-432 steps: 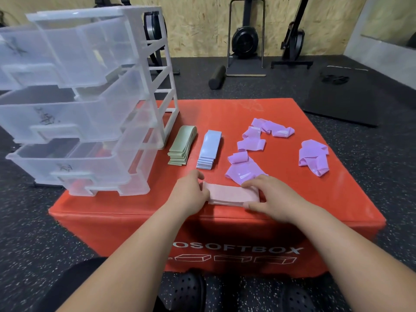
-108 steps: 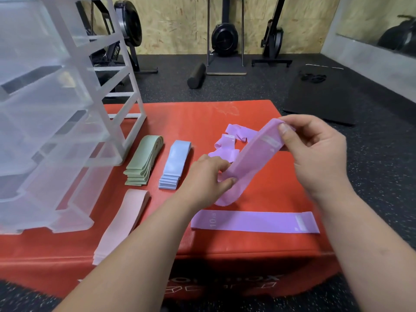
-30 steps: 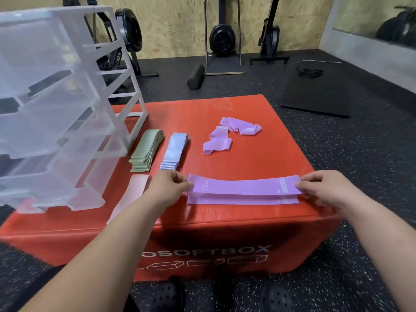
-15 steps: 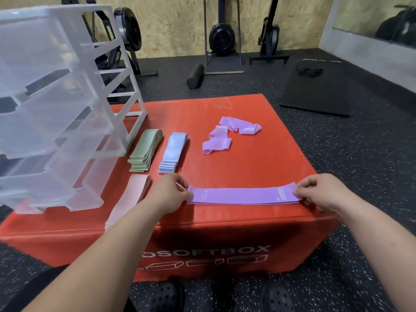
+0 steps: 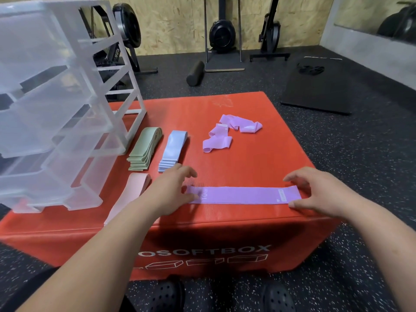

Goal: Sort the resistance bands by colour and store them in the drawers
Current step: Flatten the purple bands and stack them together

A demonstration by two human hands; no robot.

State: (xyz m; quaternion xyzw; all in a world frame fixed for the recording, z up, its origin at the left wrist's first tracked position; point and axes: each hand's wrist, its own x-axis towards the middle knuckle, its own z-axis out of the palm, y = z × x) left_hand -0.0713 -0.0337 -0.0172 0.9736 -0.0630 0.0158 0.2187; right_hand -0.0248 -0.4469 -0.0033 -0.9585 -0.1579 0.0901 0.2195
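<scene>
Flat purple elastic resistance band (image 5: 244,195) lies on the red padded box surface (image 5: 245,161) by its near edge, long axis left-right and parallel to that edge. Can't tell whether it is one layer or several.

Left grip (image 5: 167,192) is at the band's left end, fingers spread and relaxed, thumb touching or just over the end, holding nothing. Right grip (image 5: 315,192) is at the right end, wide and loose, with forefinger on the far side of the tip and thumb on the near side, not pinching. The band spans the gap between the two grips.

Crumpled purple bands (image 5: 229,134) sit far of the flat one, mid-surface, unsorted and apart from both grips. The left grip looks the nearer. Likely next step is to fetch one, which means reaching away from the body and slightly right for the left grip, or far-left for the right grip.

Sage-green folded band stack (image 5: 145,152) and pale-blue folded band stack (image 5: 173,150) lie side by side at left. The pink band stack (image 5: 132,194) is nearer, partly under the left forearm. The clear plastic drawer unit (image 5: 56,109) stands at far left with its drawers pulled out, and no bands are visible inside.
</scene>
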